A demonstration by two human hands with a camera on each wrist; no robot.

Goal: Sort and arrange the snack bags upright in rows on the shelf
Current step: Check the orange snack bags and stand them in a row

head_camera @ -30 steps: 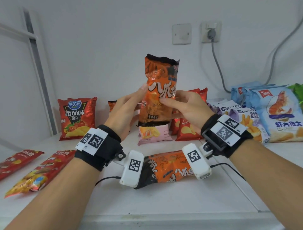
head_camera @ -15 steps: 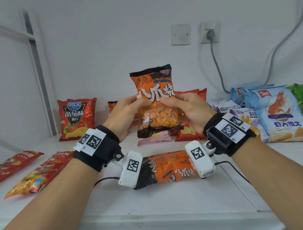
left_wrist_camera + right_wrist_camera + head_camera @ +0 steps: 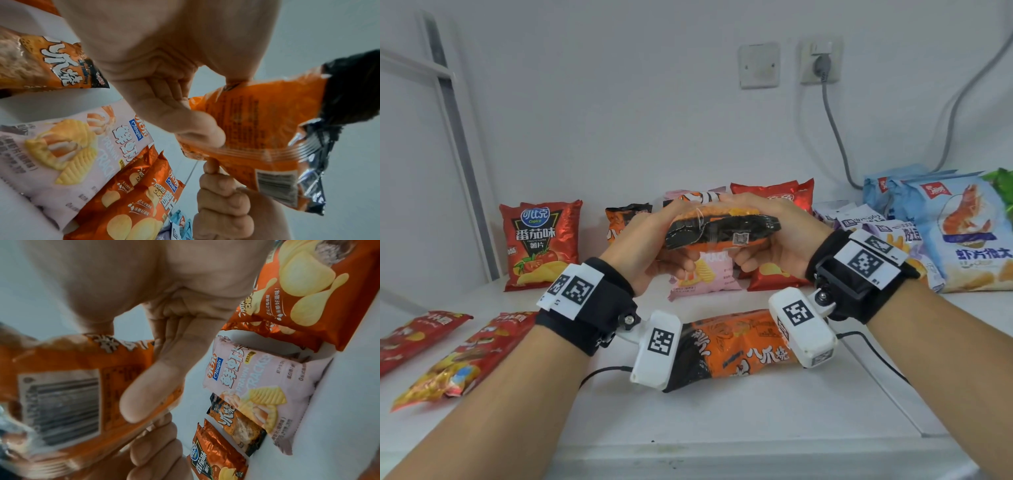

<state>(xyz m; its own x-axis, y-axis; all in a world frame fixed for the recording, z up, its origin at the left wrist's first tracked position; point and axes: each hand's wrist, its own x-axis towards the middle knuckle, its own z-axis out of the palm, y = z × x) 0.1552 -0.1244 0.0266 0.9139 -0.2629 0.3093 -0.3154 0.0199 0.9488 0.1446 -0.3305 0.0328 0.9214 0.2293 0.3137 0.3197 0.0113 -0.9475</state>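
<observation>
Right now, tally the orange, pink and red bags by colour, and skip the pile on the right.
Orange: 3 (held bag, flat bag, back bag)
Pink: 1 (pink bag)
Red: 5 (tomato bag, 2 chip bags, 2 flat red bags)
Total: 9

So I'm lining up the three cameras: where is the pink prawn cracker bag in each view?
Head: pink prawn cracker bag at centre, standing against the wall, partly hidden behind the hands.
Left wrist: at lower left.
Right wrist: right of centre.
Shared landmark: the red potato chip bags right beside it.
</observation>
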